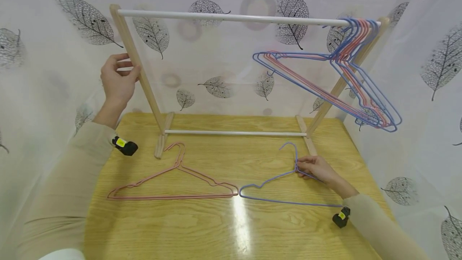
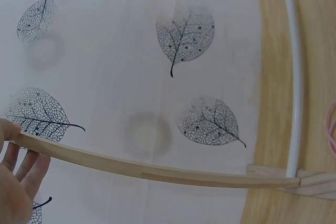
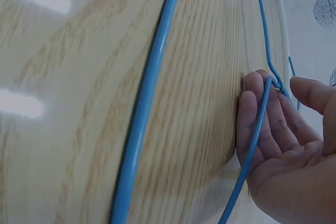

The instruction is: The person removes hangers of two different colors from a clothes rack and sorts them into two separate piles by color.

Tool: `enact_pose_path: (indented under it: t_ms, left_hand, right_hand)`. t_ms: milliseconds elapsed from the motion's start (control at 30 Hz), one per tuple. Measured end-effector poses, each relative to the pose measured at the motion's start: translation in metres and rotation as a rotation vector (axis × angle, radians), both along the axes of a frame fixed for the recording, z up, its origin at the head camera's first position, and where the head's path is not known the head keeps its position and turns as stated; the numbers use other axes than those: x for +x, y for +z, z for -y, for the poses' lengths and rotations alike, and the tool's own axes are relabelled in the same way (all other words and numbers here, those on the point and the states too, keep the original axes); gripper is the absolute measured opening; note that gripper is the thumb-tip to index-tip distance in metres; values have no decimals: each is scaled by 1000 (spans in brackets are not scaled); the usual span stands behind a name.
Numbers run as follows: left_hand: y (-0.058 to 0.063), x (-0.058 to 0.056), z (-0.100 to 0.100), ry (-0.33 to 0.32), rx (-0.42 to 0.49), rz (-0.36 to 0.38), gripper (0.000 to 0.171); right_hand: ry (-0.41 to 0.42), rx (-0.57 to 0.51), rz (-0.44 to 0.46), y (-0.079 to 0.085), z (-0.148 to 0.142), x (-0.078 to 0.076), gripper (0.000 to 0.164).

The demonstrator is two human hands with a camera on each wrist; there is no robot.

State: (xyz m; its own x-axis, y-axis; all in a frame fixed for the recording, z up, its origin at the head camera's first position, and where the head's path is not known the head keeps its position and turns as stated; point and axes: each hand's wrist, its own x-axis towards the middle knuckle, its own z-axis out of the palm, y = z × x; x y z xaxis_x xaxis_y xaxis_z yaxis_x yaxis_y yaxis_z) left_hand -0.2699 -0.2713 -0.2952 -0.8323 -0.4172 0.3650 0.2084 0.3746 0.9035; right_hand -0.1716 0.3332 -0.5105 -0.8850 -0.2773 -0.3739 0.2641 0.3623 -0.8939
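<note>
My left hand holds the left wooden post of a clothes rack partway up, thumb on one side. In the left wrist view, the fingers reach past the post's far side. On the wooden table, a blue wire hanger lies with its hook toward the rack. My right hand is at this hanger's twisted neck, its fingers beneath the wire and the thumb beside the neck. Left of it lie pink hangers, overlapping, their hooks by the rack's left foot.
Several blue and pink hangers hang bunched at the right end of the rack's white top rail. A lower white bar joins the rack's feet. Behind and at the sides stands a pale leaf-print curtain.
</note>
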Motion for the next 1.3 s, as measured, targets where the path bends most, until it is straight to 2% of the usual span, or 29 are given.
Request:
enact_pose_path:
  t_ms: [100, 200, 433, 533, 700, 833, 900, 1133, 1300]
  left_hand:
    - [0, 0, 0, -2, 1, -2, 37]
    - [0, 1, 0, -4, 1, -1, 37]
    - [-1, 4, 0, -1, -33, -4, 39]
    - [-1, 4, 0, -9, -18, 0, 39]
    - [-1, 3, 0, -10, -19, 6, 39]
    - [-1, 1, 1, -2, -29, 7, 40]
    - [-1, 2, 0, 0, -35, 6, 40]
    - [-1, 2, 1, -4, -18, 11, 39]
    - [-1, 3, 0, -3, -19, 10, 38]
  right_hand:
    - [6, 1, 6, 0, -3, 0, 56]
    - [-23, 13, 0, 2, -5, 0, 57]
    - [-82, -20, -64, 8, -8, -1, 54]
    - [-102, -33, -96, 15, -7, 0, 52]
    - [-131, -61, -166, 36, -3, 0, 44]
    - [-158, -128, -207, 55, 3, 0, 22]
    - [-159, -179, -230, 63, 6, 0, 16]
    - [-159, -269, -345, 95, 13, -5, 16]
    - [-191, -315, -409, 119, 17, -9, 17]
